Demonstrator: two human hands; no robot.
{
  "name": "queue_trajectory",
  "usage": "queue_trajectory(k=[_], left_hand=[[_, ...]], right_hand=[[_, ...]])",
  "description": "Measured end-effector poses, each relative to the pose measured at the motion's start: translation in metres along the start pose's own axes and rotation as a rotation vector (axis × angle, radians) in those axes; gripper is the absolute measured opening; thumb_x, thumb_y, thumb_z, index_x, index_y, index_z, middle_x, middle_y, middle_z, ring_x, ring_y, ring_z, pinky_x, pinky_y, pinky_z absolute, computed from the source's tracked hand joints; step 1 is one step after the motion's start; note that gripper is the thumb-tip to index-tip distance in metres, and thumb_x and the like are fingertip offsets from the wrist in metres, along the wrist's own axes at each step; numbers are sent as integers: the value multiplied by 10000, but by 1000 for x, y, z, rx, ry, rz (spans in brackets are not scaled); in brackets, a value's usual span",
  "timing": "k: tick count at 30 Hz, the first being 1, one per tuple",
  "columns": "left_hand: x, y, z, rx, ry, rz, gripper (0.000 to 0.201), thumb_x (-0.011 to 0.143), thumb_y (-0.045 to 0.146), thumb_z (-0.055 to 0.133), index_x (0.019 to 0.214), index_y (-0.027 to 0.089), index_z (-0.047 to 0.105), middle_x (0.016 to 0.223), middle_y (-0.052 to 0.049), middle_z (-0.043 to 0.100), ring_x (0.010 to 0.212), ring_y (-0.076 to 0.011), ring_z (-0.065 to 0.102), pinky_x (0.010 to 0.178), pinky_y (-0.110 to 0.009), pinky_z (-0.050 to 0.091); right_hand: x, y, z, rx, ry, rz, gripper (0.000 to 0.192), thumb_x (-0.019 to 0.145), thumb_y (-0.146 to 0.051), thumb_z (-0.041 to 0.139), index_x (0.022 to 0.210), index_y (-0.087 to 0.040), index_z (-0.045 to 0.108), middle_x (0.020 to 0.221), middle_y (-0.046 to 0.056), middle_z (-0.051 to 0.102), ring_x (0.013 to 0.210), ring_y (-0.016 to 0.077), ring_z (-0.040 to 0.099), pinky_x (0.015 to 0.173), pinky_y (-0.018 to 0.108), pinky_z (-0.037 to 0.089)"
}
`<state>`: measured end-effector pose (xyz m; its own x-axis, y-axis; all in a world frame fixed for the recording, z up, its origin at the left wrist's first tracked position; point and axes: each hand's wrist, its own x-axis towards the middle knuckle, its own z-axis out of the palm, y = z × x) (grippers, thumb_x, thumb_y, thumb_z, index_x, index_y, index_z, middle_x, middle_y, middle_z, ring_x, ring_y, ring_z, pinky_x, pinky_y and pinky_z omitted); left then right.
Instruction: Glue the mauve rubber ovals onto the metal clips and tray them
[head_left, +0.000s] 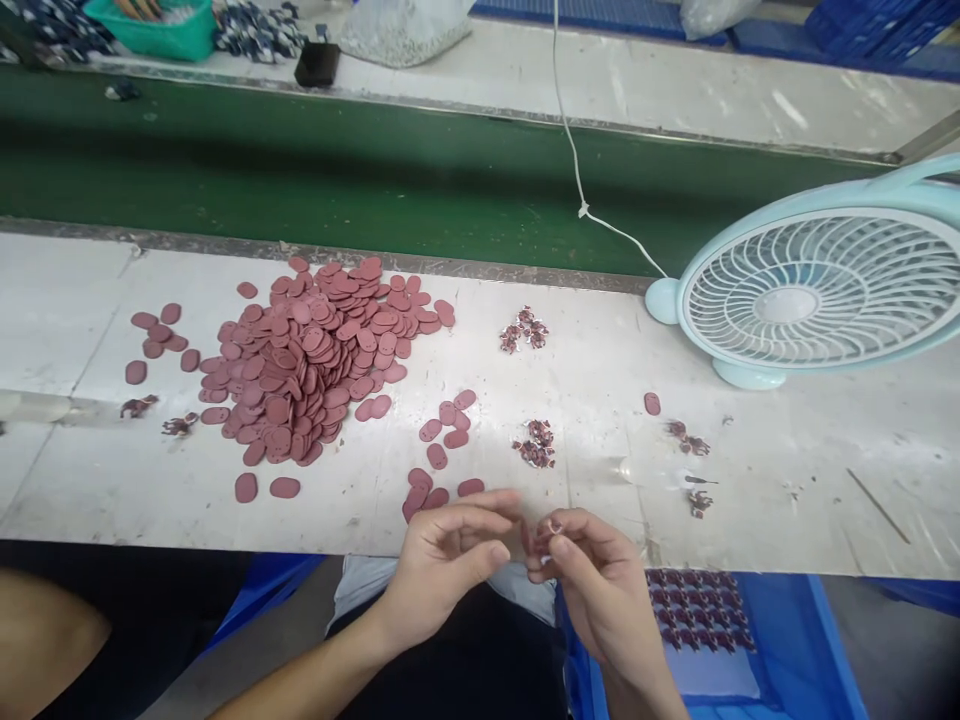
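My right hand (600,572) is closed in a pinch on a small dark red figure piece (553,527), partly covered by the fingers. Facing it, my left hand (448,562) has thumb and fingers curved but apart, with nothing visible between them. Both hands are over the table's front edge. Just beyond the left hand lie several reddish oval discs (436,456). Two small clusters of dark red figure pieces, a near one (535,444) and a far one (525,330), sit on the white table (585,400).
A large heap of oval discs (307,360) covers the left-centre. At right stands a light blue fan (787,305), its white cord crossing the green belt (420,190). A blue bin (795,640) with rows of figures is below the edge. Another person's arm (45,640) shows at left.
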<state>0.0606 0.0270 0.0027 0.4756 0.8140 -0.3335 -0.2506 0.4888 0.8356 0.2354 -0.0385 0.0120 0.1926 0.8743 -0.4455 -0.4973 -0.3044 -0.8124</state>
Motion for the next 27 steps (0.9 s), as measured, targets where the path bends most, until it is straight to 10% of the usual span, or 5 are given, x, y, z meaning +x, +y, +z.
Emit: queue_trajectory(k=[7, 11, 18, 27], left_hand=[[82, 58, -28, 1297, 78, 423, 226, 928, 325, 604, 1044, 221, 768, 1199, -126, 735, 1155, -324, 633, 998, -453, 464], [116, 71, -21, 1761, 61, 328, 242, 924, 306, 541, 1015, 197, 736, 1086, -148, 739, 1026, -355, 657, 790, -423, 500], [125, 75, -16, 1689, -14, 238, 264, 941, 361, 529, 1077, 193, 679, 1010, 3, 726, 903, -222, 684, 862, -369, 515], [90, 77, 6, 1106, 168, 348, 186, 759, 267, 768, 910, 163, 733, 790, 22, 717, 701, -152, 673, 689, -293, 549]], right_hand=[[-27, -2, -79, 128, 284, -121, 174, 723, -299, 862, 805, -199, 746, 755, 27, 677, 596, 151, 673, 546, 251, 589], [-61, 11, -142, -4, 596, -226, 237, 704, -344, 867, 821, -189, 730, 771, 35, 687, 538, 133, 620, 495, 263, 545], [-128, 88, -253, -298, 967, -113, 361, 742, -424, 852, 938, -163, 696, 757, 4, 697, 616, 180, 684, 572, 314, 585], [-153, 182, -289, -868, 746, 339, 240, 963, -358, 654, 1074, -146, 670, 1069, 57, 693, 934, 197, 682, 838, 404, 583]])
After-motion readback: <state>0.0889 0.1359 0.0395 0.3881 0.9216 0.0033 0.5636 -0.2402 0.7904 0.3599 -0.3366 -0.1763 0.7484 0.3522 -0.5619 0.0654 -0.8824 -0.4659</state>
